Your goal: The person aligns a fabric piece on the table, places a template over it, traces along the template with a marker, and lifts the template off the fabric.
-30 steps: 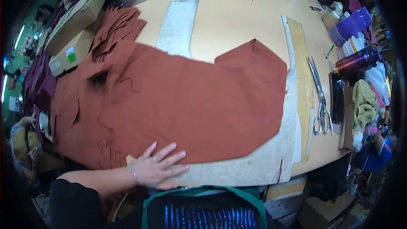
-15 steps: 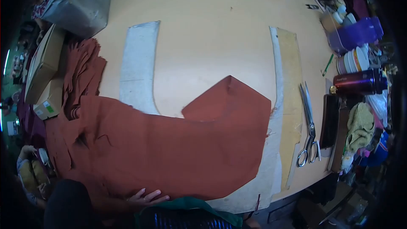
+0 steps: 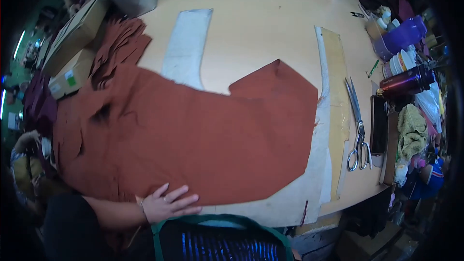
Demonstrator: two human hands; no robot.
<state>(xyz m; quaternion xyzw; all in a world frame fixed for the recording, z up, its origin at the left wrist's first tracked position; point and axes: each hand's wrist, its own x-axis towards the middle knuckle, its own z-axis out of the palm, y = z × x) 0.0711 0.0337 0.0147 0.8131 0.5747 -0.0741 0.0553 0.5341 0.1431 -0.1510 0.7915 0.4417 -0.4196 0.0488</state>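
Note:
My left hand (image 3: 170, 205) reaches in from the lower left and lies palm down, fingers spread, on the near edge of a rust-red piece of fabric (image 3: 203, 135). A ring is on one finger and a thin bracelet circles the wrist. The fabric's far right part is folded over to a peak, and its left part is rumpled, with a dark hollow. Under it lies a pale U-shaped pattern board (image 3: 187, 43), with one arm showing at the left. A yellowish strip (image 3: 333, 82) runs along the right arm. My right hand is out of sight.
Large scissors (image 3: 357, 125) lie right of the pattern, beside a black phone (image 3: 379, 124). A flask (image 3: 408, 82), a purple container (image 3: 406, 36) and a cloth (image 3: 411, 130) crowd the right edge. Cut fabric strips (image 3: 121, 46) and cardboard boxes (image 3: 72, 75) stand left. Another person (image 3: 26, 164) sits at far left.
The view has shifted, so the table's things sit differently in frame. My left hand has come further onto the fabric's near edge, and its wrist and forearm now show more clearly.

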